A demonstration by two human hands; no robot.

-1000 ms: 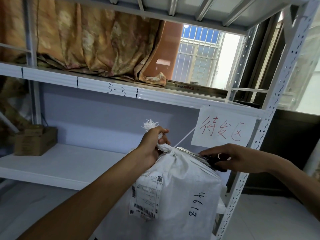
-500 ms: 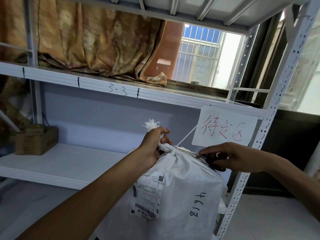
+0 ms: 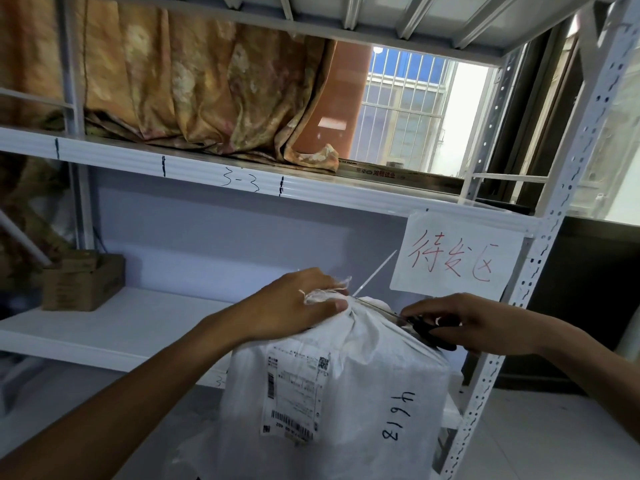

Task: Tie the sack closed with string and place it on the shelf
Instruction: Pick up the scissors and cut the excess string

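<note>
I judge the sack tied: left hand grips its neck, right hand holds scissors at the string above the sack; trimming and the shelf behind it remain.

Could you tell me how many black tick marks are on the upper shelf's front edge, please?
3 tick marks: one far left, one left of the handwritten 3-3, one right of it; others may lie off-frame.
</note>
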